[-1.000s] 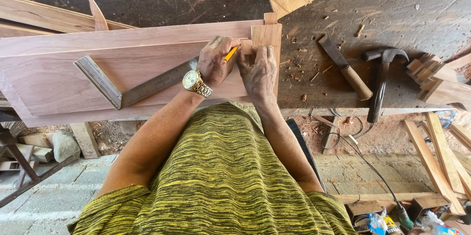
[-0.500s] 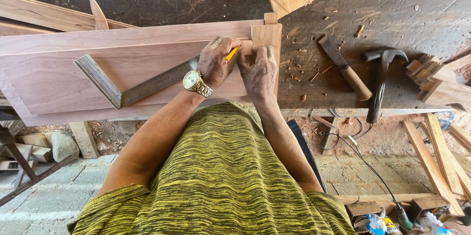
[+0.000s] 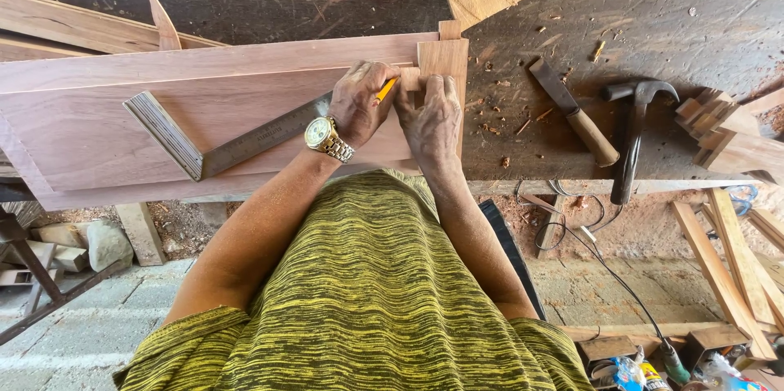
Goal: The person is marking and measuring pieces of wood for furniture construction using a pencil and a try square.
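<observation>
Your left hand [image 3: 359, 101], a gold watch [image 3: 325, 136] on its wrist, is closing its fingers [image 3: 377, 79] around a yellow pencil [image 3: 385, 89], the tip pointing toward a small wooden block [image 3: 445, 60] just beyond your fingertips. Your right hand [image 3: 433, 117] is lying flat beside it, fingers pressing down on the block and the end of a long reddish board [image 3: 163, 85], gripping nothing. The board is stretching away to the left of your fingers across the dark worktop [image 3: 653, 32]. A metal square [image 3: 208, 142] is resting on the board, its ruler blade running under your left hand and its thick handle angling off to the left. Well to the right of your fingers a chisel [image 3: 572, 109] with a wooden handle is lying on the worktop, and a hammer [image 3: 630, 134] is sitting just beyond it. Farther right, small wood offcuts [image 3: 723, 126] are piling up at the worktop's edge.
</observation>
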